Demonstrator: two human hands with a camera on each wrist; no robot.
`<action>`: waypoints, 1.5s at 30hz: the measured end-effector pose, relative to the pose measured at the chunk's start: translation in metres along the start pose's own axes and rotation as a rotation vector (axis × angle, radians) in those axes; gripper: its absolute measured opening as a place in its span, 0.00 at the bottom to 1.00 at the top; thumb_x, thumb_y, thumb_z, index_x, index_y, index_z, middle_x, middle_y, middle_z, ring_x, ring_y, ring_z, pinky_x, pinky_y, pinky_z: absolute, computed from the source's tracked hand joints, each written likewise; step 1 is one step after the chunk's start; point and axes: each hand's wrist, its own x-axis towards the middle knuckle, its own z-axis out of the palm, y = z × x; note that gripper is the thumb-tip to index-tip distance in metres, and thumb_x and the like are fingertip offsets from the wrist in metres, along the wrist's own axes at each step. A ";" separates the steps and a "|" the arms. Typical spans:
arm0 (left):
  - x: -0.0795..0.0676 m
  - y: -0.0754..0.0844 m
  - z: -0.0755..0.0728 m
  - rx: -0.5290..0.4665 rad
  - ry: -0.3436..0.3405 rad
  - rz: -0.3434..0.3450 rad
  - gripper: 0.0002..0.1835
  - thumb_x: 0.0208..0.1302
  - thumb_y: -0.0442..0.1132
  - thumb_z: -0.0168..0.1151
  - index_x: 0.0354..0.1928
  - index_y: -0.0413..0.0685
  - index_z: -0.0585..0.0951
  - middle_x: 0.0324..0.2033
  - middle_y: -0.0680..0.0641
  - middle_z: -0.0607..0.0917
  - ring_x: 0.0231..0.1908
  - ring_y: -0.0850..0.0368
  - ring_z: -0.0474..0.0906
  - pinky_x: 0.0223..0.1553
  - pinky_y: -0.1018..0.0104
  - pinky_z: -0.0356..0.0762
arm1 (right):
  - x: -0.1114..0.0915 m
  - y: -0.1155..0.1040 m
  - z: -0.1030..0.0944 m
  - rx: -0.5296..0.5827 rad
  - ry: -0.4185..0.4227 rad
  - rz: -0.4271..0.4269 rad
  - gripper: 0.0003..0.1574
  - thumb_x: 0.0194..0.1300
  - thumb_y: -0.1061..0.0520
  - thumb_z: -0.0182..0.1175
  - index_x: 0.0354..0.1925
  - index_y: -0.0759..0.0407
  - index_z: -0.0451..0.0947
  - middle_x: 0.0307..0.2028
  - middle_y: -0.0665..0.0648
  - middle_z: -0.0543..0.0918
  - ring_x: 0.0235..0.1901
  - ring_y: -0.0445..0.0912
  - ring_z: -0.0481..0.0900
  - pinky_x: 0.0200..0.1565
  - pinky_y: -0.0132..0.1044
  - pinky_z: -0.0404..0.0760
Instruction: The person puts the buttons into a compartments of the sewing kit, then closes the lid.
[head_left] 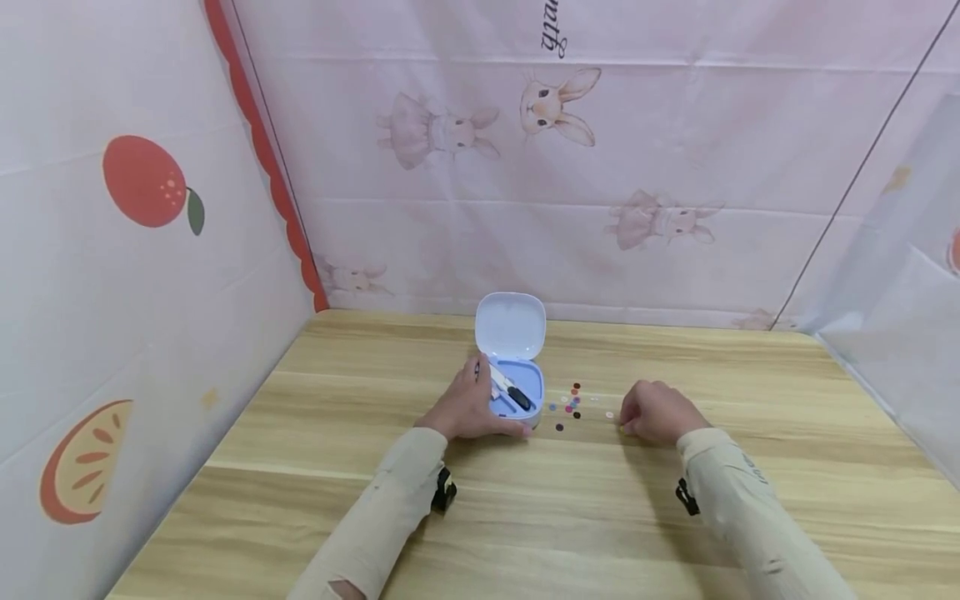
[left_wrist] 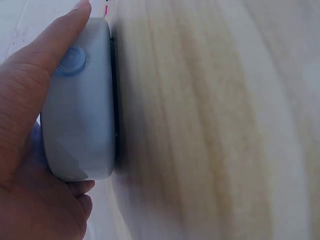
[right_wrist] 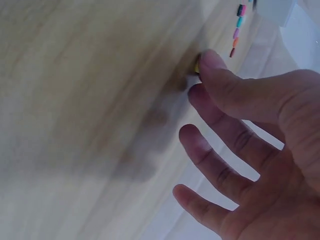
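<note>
A light blue case stands on the table with its lid raised. My left hand grips it from the left side, thumb along the front and fingers around the back. In the left wrist view, that thumb lies over the case wall by a round blue catch. Inside the case lies a white and black tool. To the right, my right hand pinches a small yellow button at the thumb tip, close over the table. The other fingers spread loosely apart, and the index finger is mostly hidden behind the thumb.
Several small coloured buttons, among them a dark one and a blue one, lie between the case and my right hand. A pale button is close to the right fingertips. Printed cloth walls border the wooden table.
</note>
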 end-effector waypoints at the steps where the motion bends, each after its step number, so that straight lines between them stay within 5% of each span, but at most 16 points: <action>1: 0.000 0.000 0.000 -0.002 0.000 -0.001 0.79 0.41 0.72 0.76 0.80 0.40 0.37 0.79 0.38 0.45 0.72 0.41 0.56 0.69 0.46 0.63 | 0.000 0.000 0.000 -0.001 0.002 0.006 0.04 0.55 0.66 0.73 0.30 0.58 0.88 0.30 0.52 0.88 0.34 0.50 0.85 0.44 0.55 0.83; 26: 0.001 0.006 -0.005 0.036 -0.017 0.000 0.79 0.41 0.75 0.75 0.80 0.40 0.39 0.79 0.38 0.45 0.73 0.41 0.55 0.70 0.47 0.62 | 0.001 -0.008 -0.001 -0.040 0.044 0.015 0.12 0.51 0.66 0.71 0.21 0.54 0.80 0.21 0.47 0.79 0.25 0.44 0.74 0.33 0.44 0.78; 45: 0.000 0.000 -0.002 0.009 -0.022 -0.016 0.79 0.42 0.74 0.75 0.80 0.40 0.37 0.79 0.38 0.42 0.74 0.40 0.52 0.70 0.46 0.62 | 0.003 -0.011 0.001 -0.045 0.028 0.037 0.11 0.52 0.68 0.70 0.22 0.55 0.80 0.23 0.49 0.79 0.26 0.46 0.74 0.34 0.45 0.78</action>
